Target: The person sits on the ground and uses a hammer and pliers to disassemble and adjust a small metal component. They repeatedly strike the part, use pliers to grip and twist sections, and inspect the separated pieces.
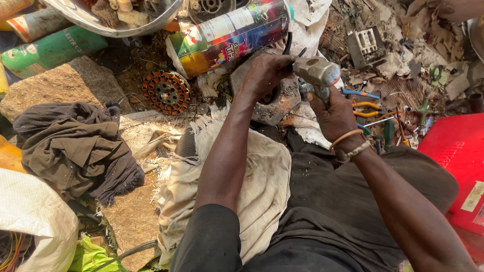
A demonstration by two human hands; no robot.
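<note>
Right hand [334, 115] clenched on handle of grey steel-headed hammer [316, 71], head just above fist. Left hand [266, 73] grips dark rod-like tool, touching hammer head's left side, over grey metal casting [276, 107]. Colourful spray can [229, 35] behind hammer.

Both bare arms reach forward from the near edge toward the far middle of the scene. The left arm, with a dark sleeve at the upper arm, runs almost straight, and the left hand [265, 75] is curled into a closed grip, knuckles up, wrist bent slightly down. The right arm comes in from the near right at a slant; the right hand [333, 113] is clenched in a fist, back of the hand toward the camera, with two bands around its wrist. The hands sit just beside each other.
</note>
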